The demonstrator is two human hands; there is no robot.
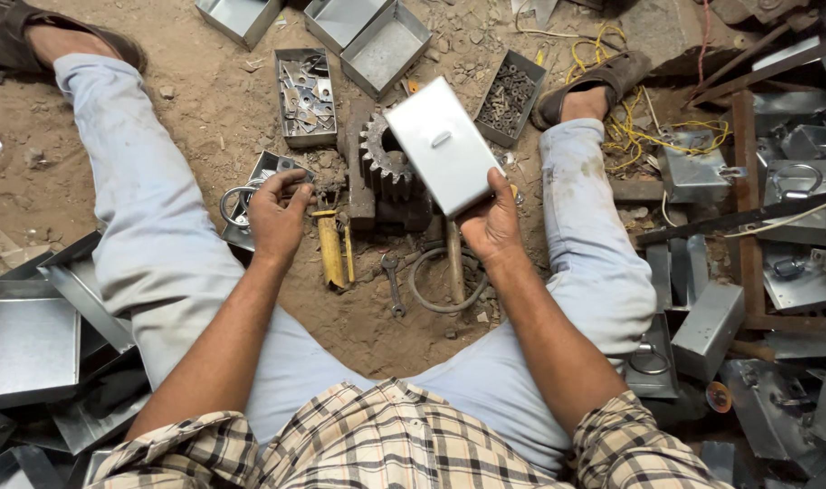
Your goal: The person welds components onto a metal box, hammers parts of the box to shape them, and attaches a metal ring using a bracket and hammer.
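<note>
My right hand [491,223] holds a flat grey sheet-metal box lid [444,145] with a small raised tab, tilted up over a dark gear wheel [383,159] on the dirt floor. My left hand [278,212] reaches into a small metal tray [260,172] by my left knee, fingers pinched on a small metal piece next to a metal ring [232,201]. A yellow-handled tool [330,250] lies just right of that hand.
Trays of metal clips [305,96] and dark washers [510,96] sit ahead, with empty metal boxes [385,47] beyond. Stacked sheet-metal boxes lie at left [28,340] and right [708,329]. A spanner [393,282], hammer handle [454,261] and yellow wire [632,132] lie on the ground.
</note>
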